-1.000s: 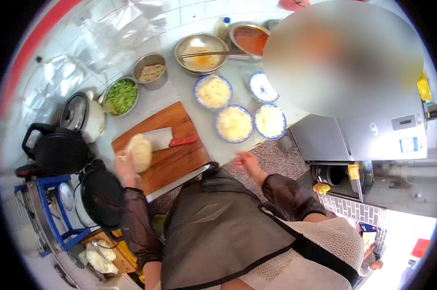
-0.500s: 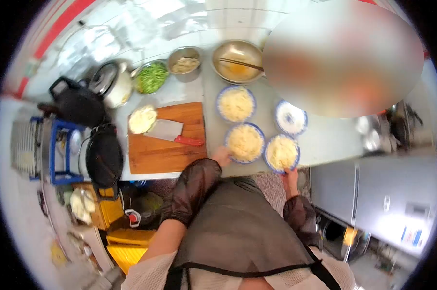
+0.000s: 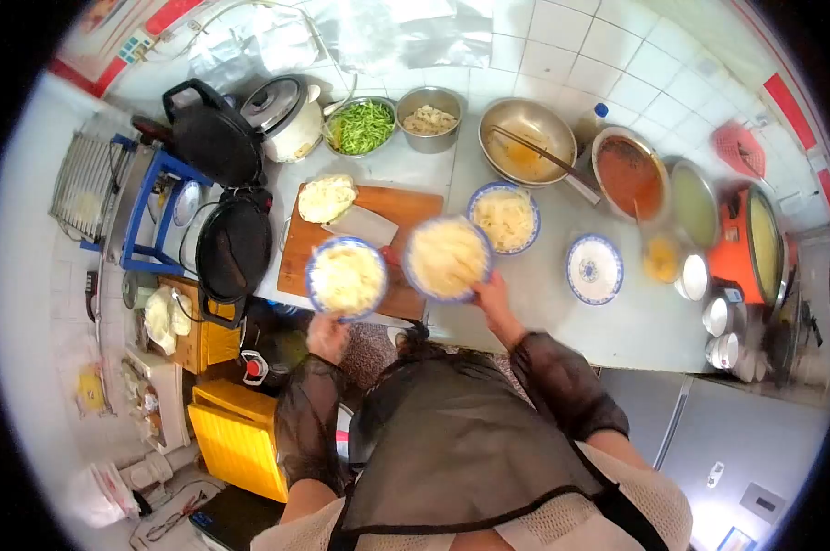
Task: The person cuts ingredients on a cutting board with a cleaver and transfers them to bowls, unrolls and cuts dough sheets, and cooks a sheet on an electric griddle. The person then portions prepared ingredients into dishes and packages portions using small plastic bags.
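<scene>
My left hand (image 3: 327, 338) grips the near rim of a blue-rimmed plate (image 3: 310, 286) of pale shreds, held over the front of the wooden cutting board (image 3: 293, 253). My right hand (image 3: 495, 301) is closed on the edge of a second such plate (image 3: 442, 297), blurred by motion, at the board's right edge. A third plate of shreds (image 3: 504, 218) stands on the counter behind it. On the board lie a cleaver (image 3: 364, 225), partly hidden by the plates, and a pale cut vegetable (image 3: 327, 199). To the right rests an empty blue-patterned plate (image 3: 595, 269).
Along the back stand a rice cooker (image 3: 291, 138), sliced greens (image 3: 361, 127), a metal pot (image 3: 429, 142), a bowl with chopsticks (image 3: 528, 174) and a basin of red sauce (image 3: 628, 174). Black pans (image 3: 234, 243) sit left; small white bowls (image 3: 722, 349) stand right.
Both hands have moved left, carrying the two near plates of shreds off the counter toward the cutting board. The view has turned right, bringing the sauce basin and orange pot into sight.
</scene>
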The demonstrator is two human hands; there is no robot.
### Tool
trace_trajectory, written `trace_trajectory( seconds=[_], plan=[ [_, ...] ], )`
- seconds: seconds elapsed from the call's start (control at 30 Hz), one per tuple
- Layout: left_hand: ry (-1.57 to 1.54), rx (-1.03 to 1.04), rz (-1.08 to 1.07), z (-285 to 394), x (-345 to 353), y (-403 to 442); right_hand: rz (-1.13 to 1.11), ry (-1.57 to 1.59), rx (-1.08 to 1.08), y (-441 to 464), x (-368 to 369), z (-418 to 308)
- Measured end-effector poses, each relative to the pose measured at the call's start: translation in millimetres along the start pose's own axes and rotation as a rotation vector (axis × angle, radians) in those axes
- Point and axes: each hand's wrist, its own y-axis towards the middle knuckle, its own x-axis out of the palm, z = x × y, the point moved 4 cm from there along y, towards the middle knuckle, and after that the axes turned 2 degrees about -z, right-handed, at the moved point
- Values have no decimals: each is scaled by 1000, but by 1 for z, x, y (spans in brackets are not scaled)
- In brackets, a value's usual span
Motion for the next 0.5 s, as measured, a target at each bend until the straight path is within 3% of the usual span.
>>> trace_trajectory(
  seconds=[0.07,0.1,0.13,0.2,0.3,0.37,0.4,0.47,0.5],
  plan=[
    [137,114,4,20,-20,26,-29,7,-193,64,39,24],
    [292,238,-27,28,-28,38,12,-42,-81,67,65,8],
    [434,366,-40,37,-37,50,15,-91,-102,79,84,1],
    [1085,691,-85,32,-57,81,3,17,-124,106,113,11],
    [-85,220,-319,37,-17,76,16,159,-175,95,102,2],
    [-337,-33,-301,47,11,41,-11,195,-199,72,82,4],
    [-327,-52,-322,49,13,29,47,291,-156,60,56,14],
    [-401,-509,-290,33,13,3,225,431,-91,29,-3,32],
    [-393,-522,-294,38,27,-14,345,477,-71,14,-34,40]
  ],
)
